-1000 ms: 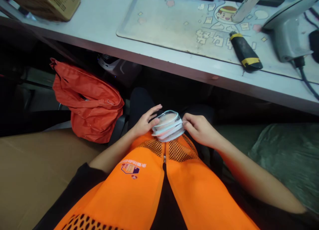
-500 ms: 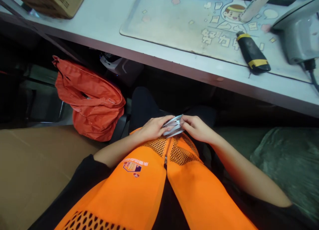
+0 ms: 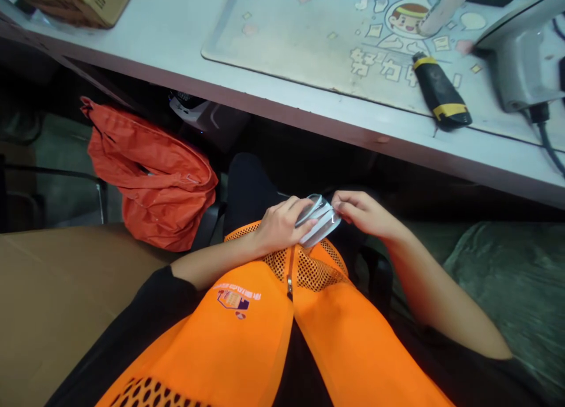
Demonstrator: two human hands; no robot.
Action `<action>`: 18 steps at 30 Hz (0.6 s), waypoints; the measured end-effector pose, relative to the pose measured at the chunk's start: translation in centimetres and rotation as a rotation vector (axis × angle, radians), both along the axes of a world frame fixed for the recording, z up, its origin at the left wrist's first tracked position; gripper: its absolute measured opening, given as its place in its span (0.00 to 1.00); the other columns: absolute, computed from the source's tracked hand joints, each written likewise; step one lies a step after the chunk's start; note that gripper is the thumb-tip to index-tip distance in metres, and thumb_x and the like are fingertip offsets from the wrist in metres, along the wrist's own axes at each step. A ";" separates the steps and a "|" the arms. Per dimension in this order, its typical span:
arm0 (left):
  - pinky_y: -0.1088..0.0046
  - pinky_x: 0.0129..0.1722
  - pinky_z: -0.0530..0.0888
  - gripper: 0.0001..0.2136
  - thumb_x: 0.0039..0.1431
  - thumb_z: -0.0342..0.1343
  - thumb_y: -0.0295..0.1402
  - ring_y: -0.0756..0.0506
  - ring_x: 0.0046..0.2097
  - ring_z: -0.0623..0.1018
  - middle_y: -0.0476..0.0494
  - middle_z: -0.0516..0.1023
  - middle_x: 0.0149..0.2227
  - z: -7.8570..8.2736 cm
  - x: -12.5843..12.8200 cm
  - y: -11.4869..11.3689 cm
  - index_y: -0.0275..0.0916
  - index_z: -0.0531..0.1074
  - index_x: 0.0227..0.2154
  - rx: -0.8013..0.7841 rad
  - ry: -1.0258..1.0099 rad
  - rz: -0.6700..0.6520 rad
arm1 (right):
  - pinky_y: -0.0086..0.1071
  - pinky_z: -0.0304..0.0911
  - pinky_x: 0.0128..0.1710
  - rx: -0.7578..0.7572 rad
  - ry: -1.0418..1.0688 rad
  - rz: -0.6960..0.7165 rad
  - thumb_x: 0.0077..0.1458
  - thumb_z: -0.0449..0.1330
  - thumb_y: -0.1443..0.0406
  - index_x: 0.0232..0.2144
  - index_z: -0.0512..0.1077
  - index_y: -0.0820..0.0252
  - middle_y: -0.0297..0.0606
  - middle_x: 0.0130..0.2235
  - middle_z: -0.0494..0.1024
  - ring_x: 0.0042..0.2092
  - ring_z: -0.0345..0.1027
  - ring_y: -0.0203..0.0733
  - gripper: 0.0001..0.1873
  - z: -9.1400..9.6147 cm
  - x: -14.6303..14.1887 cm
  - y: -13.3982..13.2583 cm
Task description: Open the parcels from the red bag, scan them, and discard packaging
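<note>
Over my lap, at the front of the orange mesh vest (image 3: 315, 272), I hold a small, shiny, clear plastic packet (image 3: 321, 223) with pale bluish-white bands; what it contains is unclear. My left hand (image 3: 282, 222) is closed on its left side, thumb on the near face and fingers over the top. At its right edge, the fingertips of my right hand (image 3: 359, 213) are pinched together on a corner. The packet is tilted, its upper left part bulging into a loop.
Ahead is a white desk (image 3: 163, 39) with a printed mat (image 3: 273, 48), a black-and-yellow utility knife (image 3: 441, 92) and a grey handheld scanner (image 3: 521, 60). A carton (image 3: 83, 1) stands at the desk's left. An orange bag (image 3: 152, 172) hangs left of my legs; cardboard (image 3: 88, 301) lies nearer.
My right hand has moved slightly right and up, and the packet is spread wider between my hands. My left hand stays closed on it. The view has shifted a little.
</note>
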State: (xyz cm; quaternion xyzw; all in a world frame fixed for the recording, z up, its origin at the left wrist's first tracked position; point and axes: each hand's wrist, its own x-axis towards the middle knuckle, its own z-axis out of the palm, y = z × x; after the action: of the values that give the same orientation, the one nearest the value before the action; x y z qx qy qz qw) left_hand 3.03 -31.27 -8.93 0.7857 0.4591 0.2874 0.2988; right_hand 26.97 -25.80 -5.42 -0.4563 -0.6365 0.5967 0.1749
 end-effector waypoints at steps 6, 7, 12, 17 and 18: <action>0.66 0.48 0.77 0.22 0.68 0.56 0.51 0.44 0.41 0.80 0.40 0.81 0.44 3.3 -2.8 4.2 0.38 0.76 0.53 -0.211 -0.263 -0.229 | 0.28 0.45 0.22 -0.204 0.251 -0.057 0.50 0.60 0.60 0.20 0.63 0.58 0.28 0.20 0.57 0.22 0.48 0.33 0.12 0.6 0.2 0.7; 0.62 0.54 0.76 0.24 0.65 0.59 0.53 0.41 0.47 0.80 0.38 0.80 0.46 3.5 -2.9 5.3 0.39 0.77 0.52 -0.226 -0.274 -0.245 | 0.28 0.44 0.22 -0.229 0.286 -0.026 0.50 0.61 0.61 0.20 0.63 0.58 0.28 0.20 0.57 0.22 0.48 0.32 0.13 0.6 -0.1 0.7; 0.55 0.65 0.68 0.51 0.42 0.68 0.67 0.31 0.65 0.71 0.32 0.71 0.63 2.2 -1.5 9.1 0.40 0.68 0.65 -0.564 -0.459 -0.573 | 0.28 0.44 0.23 -0.259 0.426 0.082 0.53 0.61 0.62 0.20 0.63 0.58 0.27 0.20 0.58 0.21 0.47 0.31 0.14 0.3 -1.5 0.9; 0.66 0.44 0.75 0.53 0.45 0.61 0.71 0.40 0.42 0.80 0.39 0.80 0.43 -0.8 -0.6 7.6 0.37 0.65 0.66 -0.839 -0.507 -0.630 | 0.28 0.50 0.25 -0.082 0.247 0.160 0.62 0.59 0.54 0.25 0.66 0.59 0.29 0.22 0.62 0.24 0.53 0.34 0.19 0.5 -1.7 -0.1; 0.67 0.42 0.75 0.51 0.45 0.61 0.72 0.41 0.40 0.79 0.40 0.80 0.41 -1.3 -0.7 7.0 0.36 0.69 0.63 -0.854 -0.493 -0.621 | 0.28 0.51 0.26 -0.014 0.171 0.201 0.65 0.58 0.54 0.26 0.66 0.59 0.29 0.23 0.64 0.25 0.54 0.34 0.19 0.8 -1.7 -0.5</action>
State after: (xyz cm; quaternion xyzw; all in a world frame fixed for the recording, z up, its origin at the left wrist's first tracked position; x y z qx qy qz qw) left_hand 2.31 -24.29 -10.27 0.6033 0.1991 0.1499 0.7576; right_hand 25.31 -26.31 -4.66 -0.3391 -0.6574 0.6525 0.1646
